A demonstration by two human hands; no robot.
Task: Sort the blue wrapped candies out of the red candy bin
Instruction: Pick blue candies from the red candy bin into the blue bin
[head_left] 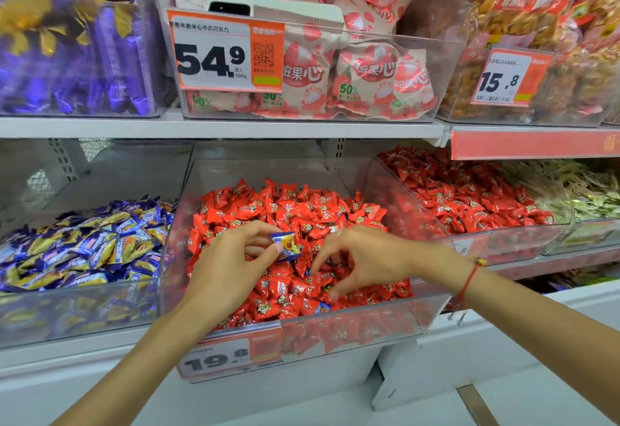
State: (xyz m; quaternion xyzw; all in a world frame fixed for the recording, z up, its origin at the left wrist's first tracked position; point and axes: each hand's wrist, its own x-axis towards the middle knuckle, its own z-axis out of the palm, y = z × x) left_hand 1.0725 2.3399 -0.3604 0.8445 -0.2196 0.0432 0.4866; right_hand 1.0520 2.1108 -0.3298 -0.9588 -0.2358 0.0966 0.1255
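The left hand [231, 264] pinches one blue candy [287, 246] between thumb and fingertips, held just above the red candies [295, 221] in the clear red bin [365, 320]. The right hand [362, 259] reaches into the pile with fingers curled down among the wrappers; its fingertips are buried or blurred, so whether they grip anything cannot be told. A bit of blue [323, 307] peeks out near the bin's front wall, mostly covered by red wrappers. A red cord [468, 283] circles the right wrist. The bin's price tag [218, 360] reads 19.8, its small print too blurred to read. To the left sits a blue-candy bin [80, 308]; to the right, a second red bin [503, 241], partly hidden behind the first bin's wall. Both forearms are cut off at the bottom edge.
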